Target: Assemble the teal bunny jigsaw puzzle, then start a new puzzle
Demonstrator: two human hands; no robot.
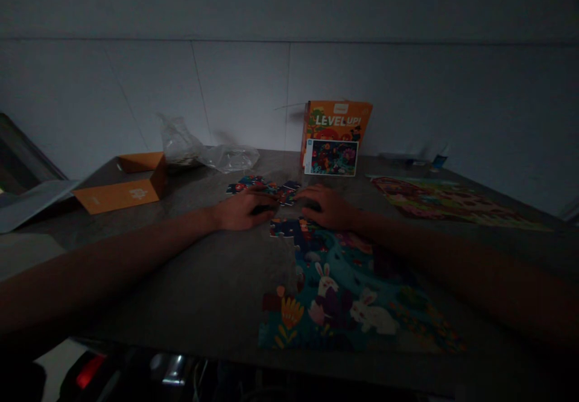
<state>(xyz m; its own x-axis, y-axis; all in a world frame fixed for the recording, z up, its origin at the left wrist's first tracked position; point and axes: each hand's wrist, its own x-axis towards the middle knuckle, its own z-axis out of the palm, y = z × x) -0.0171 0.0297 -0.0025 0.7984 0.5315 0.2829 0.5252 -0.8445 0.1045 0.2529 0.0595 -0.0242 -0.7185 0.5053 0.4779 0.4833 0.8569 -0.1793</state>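
Note:
My left hand (246,209) rests on the table, with its fingers stretched over a cluster of joined jigsaw pieces (253,181) and the thumb held apart. Facing it, my right hand (326,206) has bent fingers, their tips at the edge of a dark group of pieces (288,193) between both hands. Its thumb is apart too. Nearer to me lies a partly assembled jigsaw puzzle (335,287), showing white rabbits, flowers and a blue-green stream. My right forearm hides part of its right side. In the dim light, the pieces under my fingertips are hard to make out.
Behind the hands, an orange "LEVEL UP!" box (344,113) stands upright with a picture card (332,158) against it. An orange tray (124,188) and clear plastic bags (233,158) are at left. Another puzzle picture (443,200) lies at right. The wall (244,88) closes the back.

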